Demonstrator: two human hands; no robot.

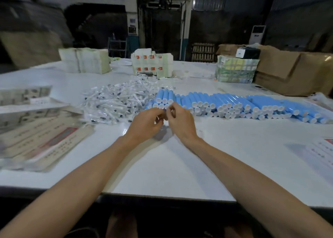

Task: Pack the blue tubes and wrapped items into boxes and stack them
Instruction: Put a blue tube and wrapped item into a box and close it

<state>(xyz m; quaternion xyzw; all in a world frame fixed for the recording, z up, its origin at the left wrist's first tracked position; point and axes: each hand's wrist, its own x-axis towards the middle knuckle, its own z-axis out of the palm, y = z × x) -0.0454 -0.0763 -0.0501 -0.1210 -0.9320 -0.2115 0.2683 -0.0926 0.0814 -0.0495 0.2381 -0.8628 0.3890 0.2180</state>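
Head view: blurred hands (pixel 146 120) (pixel 181 119), grip unclear

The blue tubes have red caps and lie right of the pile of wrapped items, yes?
Not quite. The head view shows the blue tubes have white caps, not red. They do lie right of the pile of wrapped items.
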